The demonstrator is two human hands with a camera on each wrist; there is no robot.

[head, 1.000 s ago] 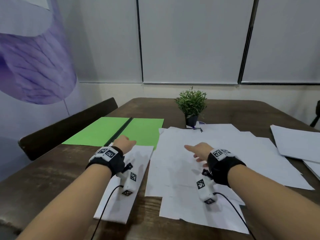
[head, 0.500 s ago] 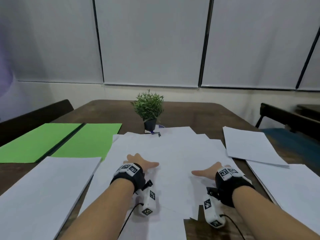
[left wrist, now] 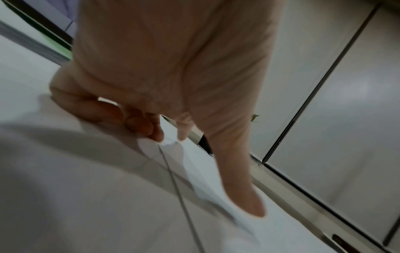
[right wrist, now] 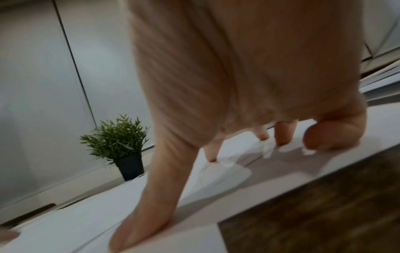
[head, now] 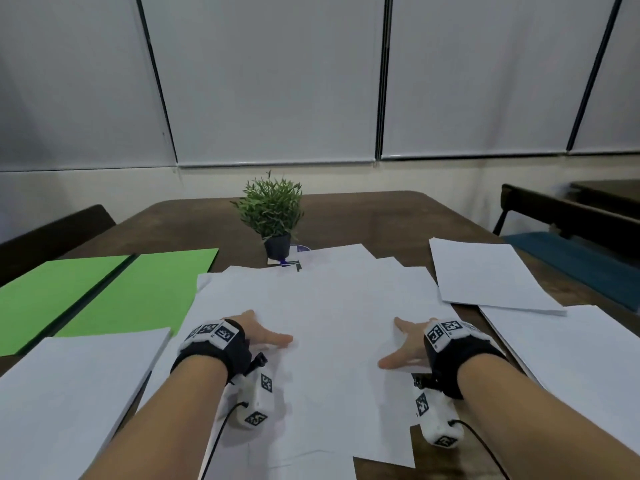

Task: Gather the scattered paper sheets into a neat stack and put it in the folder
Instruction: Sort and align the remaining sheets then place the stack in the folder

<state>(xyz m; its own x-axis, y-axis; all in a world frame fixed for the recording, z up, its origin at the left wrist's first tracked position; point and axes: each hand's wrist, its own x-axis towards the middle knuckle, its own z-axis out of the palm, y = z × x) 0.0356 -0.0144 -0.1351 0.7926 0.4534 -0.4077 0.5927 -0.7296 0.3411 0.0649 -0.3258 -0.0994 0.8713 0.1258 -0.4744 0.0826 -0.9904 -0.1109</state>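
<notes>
just in front of the potted plant: a loose spread of overlapping white paper sheets on the dark wooden table, far edge touching the plant's black pot. left hand pressed on the spread's left part, thumb stretched out flat, fingertips bent down onto the paper, gripping nothing. right hand likewise spread on the right part, thumb flat, fingertips touching the sheet, holding nothing, just beside a paper edge with bare table past it. left of the plant and nearer: open green folder, lying flat, dark spine down its middle, right edge tucked under or against the spread, cannot tell which. nearer still on that side, a separate white sheet overlapping the folder's near edge. right of the plant: two more loose sheets, apart from the spread. dark chair beyond the folder, bench far right, grey roller blinds behind the plant.
</notes>
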